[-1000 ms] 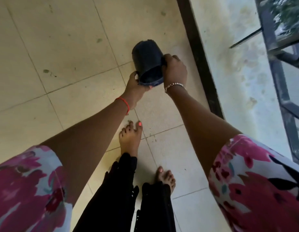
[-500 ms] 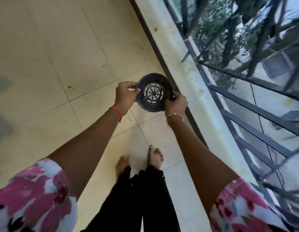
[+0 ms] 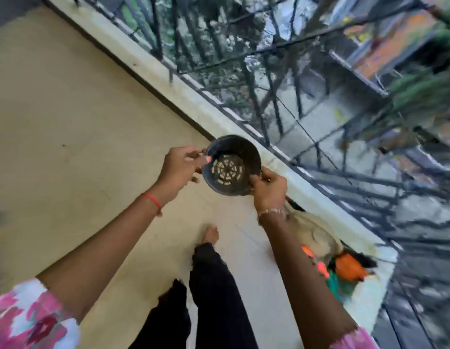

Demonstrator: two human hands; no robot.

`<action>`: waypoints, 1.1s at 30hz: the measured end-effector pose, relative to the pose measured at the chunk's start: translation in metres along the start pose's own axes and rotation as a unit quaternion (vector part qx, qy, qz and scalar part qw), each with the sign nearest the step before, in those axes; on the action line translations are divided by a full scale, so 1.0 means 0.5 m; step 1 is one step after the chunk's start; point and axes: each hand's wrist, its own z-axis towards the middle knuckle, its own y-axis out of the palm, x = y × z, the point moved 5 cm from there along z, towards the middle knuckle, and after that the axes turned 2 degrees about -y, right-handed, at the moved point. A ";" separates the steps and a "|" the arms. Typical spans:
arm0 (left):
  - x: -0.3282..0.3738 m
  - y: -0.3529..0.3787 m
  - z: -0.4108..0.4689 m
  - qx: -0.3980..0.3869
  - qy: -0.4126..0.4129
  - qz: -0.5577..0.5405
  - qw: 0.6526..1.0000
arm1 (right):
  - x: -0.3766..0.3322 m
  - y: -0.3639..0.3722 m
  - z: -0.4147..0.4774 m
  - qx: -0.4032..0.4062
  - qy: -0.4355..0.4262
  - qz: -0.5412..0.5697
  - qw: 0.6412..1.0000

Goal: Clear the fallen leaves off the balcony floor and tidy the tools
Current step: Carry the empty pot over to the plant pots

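A small black plastic plant pot is held in the air at chest height, its mouth turned toward me so the slotted bottom shows; nothing lies inside it. My left hand pinches the pot's left rim with thumb and fingers. My right hand grips the lower right rim. Both hands hold the pot above the beige tiled balcony floor, close to the pale ledge under the railing.
A dark metal railing runs diagonally along the ledge on the right. Behind my right forearm, at the ledge, lie a beige bag-like thing and blurred orange and green items. My bare foot stands on the tiles below the pot.
The view swung right and upward along the railing, bringing the beige thing and orange items into sight. The pot, first tipped mouth down, now faces me, still held by both hands.
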 end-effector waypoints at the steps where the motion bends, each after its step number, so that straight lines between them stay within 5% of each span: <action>1: 0.001 0.035 -0.058 -0.024 -0.003 0.005 1.000 | 0.020 -0.058 -0.037 0.015 0.006 -0.001 1.000; 8: -0.057 0.317 -0.407 -0.139 -0.011 0.080 0.987 | 0.211 -0.439 -0.320 0.143 0.100 0.051 0.983; 15: -0.323 0.599 -0.593 -0.237 -0.082 0.149 0.957 | 0.528 -0.655 -0.525 0.228 0.234 0.195 0.925; 20: -0.596 0.784 -0.638 -0.250 -0.141 0.189 0.939 | 0.841 -0.720 -0.573 0.241 0.327 0.208 0.890; 25: -0.837 0.935 -0.608 -0.290 -0.109 0.267 0.912 | 1.127 -0.730 -0.552 0.240 0.409 0.270 0.838; 33: -1.057 1.072 -0.530 -0.317 -0.171 0.266 0.894 | 1.382 -0.701 -0.427 0.250 0.445 0.352 0.784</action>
